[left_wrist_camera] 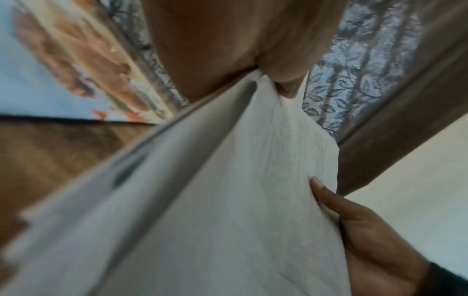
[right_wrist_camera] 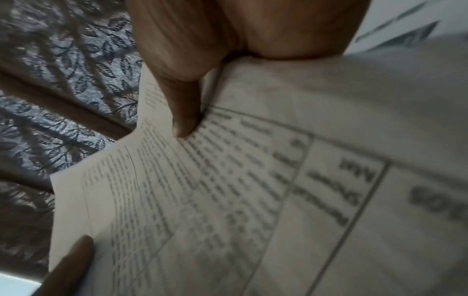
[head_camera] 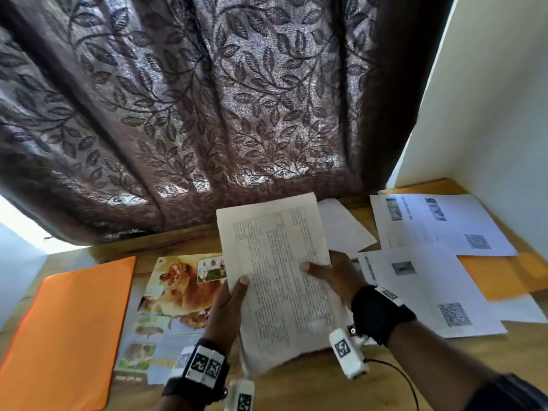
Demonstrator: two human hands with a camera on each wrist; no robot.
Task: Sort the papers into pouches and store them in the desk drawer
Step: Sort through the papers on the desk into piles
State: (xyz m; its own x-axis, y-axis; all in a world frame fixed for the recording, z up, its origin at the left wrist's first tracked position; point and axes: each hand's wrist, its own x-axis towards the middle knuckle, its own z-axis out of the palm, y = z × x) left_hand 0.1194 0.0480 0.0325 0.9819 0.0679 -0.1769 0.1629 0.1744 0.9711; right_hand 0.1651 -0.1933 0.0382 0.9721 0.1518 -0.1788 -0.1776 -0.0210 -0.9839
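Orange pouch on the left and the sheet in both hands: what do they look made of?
Orange pouch: smooth, uniform and faintly sheened, probably plastic or coated card; unclear which. Printed sheet: thin, matte, off-white paper that bends and creases where the left hand and right hand pinch it.

We could not read the blurred print on the held sheet, which hid part of the animal poster; the orange pouch ran off the near left edge.
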